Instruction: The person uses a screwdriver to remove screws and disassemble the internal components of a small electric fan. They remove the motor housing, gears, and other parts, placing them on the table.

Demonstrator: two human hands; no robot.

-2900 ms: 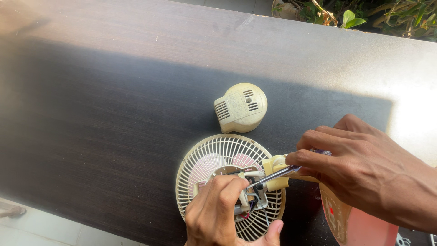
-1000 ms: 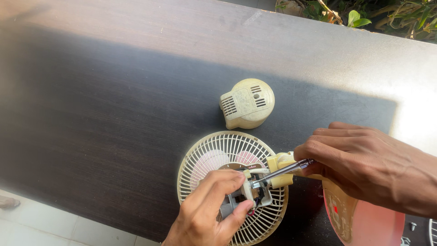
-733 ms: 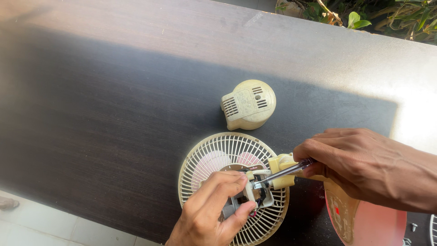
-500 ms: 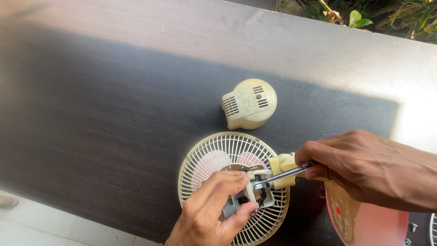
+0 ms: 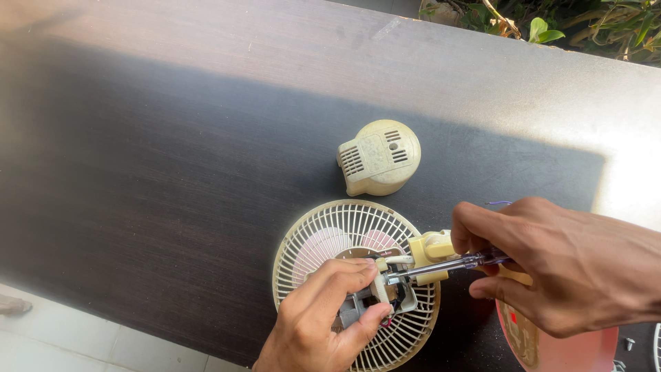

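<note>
Dark wood-grain table [image 5: 172, 172], half in shade w/ a bright sunlit strip along the far edge; green plants [image 5: 551, 21] behind it, pale floor tiles at bottom left.

Head view, the only one: small cream table fan [image 5: 354, 282] lies face-down near the table's front edge, round grille flat on the wood, pink blades showing thru the bars. Its rear motor cover [image 5: 379, 157], cream w/ vent slots, sits apart just beyond the fan, so the motor block [image 5: 385, 293] and wires are exposed.

Left hand [image 5: 323, 324] comes up from the bottom edge, thumb and fingers closed around the motor block, pinning it. Right hand [image 5: 564, 269] comes in from the right, fingers clamped on a screwdriver [image 5: 447, 264]; clear handle mostly hidden in the fist, metal shaft running left, tip at the motor block by the left fingertips. Cream neck piece [image 5: 430, 249] of the fan lies under the shaft. Pink round object [image 5: 551, 344], cut off at the bottom right, sits under the right wrist; a small loose screw [image 5: 628, 341] beside it.

Doing it well, my read: keep the shaft square to the screw head, press in before turning, left hand firm so the block doesn't twist, fingertips clear of the tip, wires out of the way.
</note>
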